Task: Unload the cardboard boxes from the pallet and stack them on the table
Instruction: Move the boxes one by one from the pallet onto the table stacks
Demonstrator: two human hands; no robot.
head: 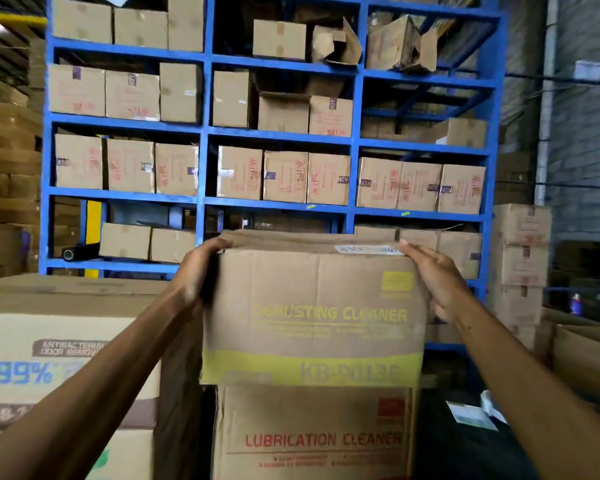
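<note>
A cardboard box printed "DERUSTING CLEANER" (312,306), with a yellow-green band, sits on top of a box printed "LUBRICATION CLEANER" (312,434) in the middle of the view. My left hand (198,268) grips the top box's upper left edge, fingers curled over the top. My right hand (437,278) lies against its upper right corner and side, fingers fairly straight. Neither a pallet nor a table surface can be made out.
A larger white and brown box stack (56,341) stands close on the left. Behind is a tall blue shelf rack (205,133) filled with cartons. More cartons are stacked at the right (520,258), with an open box (586,355) beside them.
</note>
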